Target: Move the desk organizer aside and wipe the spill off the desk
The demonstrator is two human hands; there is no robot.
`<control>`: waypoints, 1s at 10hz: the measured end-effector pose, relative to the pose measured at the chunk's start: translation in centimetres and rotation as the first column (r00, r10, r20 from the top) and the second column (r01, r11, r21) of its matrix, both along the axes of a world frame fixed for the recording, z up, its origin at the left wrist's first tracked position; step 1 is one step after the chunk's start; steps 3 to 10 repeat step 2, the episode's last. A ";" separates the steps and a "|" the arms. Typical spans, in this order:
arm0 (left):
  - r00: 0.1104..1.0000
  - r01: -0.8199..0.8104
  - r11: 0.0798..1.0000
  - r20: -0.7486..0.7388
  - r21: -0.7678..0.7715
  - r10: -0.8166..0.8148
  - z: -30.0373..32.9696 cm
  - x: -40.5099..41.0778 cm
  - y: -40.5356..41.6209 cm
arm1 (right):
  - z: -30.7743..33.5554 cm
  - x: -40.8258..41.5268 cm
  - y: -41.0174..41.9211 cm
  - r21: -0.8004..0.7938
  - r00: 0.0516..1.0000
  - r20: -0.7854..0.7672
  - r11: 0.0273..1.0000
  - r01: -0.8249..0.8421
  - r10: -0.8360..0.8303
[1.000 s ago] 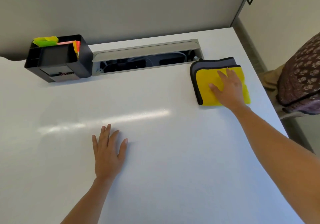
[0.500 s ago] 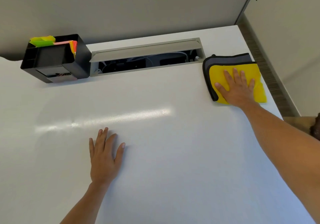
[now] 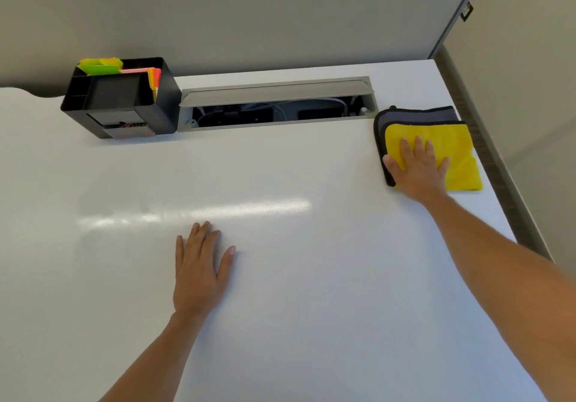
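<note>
- The right hand point(image 3: 417, 168) has slid the cloth point(image 3: 461, 155) rightward to the counter point(image 3: 311, 277) corner; wiping looks nearly finished, no spill visible.
- Right fingers point(image 3: 419, 146) lie flat, spread on the cloth, pinning it.
- Left hand point(image 3: 199, 270): fingers splayed, holding nothing.
- The organizer point(image 3: 124, 99) sits beyond the left fingers, long axis roughly along the wall, open top upward.

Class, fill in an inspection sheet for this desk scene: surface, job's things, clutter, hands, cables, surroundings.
Surface: white desk, glare streak across the middle; no spill discernible.
Job's things: black desk organizer at the back left holding coloured notes; folded yellow-and-grey cloth near the right edge.
Clutter: nothing seen.
Hands: left hand flat on the bare desk; right hand flat on the cloth.
Cables: some inside the open cable tray.
Surroundings: grey partition wall behind the desk.
</note>
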State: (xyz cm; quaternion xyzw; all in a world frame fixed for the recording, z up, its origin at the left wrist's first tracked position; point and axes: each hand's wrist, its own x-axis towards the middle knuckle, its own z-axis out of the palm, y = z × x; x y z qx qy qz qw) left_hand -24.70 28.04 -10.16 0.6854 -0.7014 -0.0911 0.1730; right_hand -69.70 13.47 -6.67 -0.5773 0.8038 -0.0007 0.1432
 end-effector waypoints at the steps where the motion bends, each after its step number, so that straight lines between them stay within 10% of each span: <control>1: 1.000 0.013 1.000 -0.020 -0.015 -0.013 0.4 0.0 0.0 | 0.3 4.6 2.3 -0.125 0.999 0.016 0.991 -0.045 0.048; 10: 0.996 0.041 0.999 -0.081 -0.029 -0.043 0.1 -0.1 0.1 | 0.0 8.7 4.6 -0.184 0.996 0.019 0.980 -0.082 0.087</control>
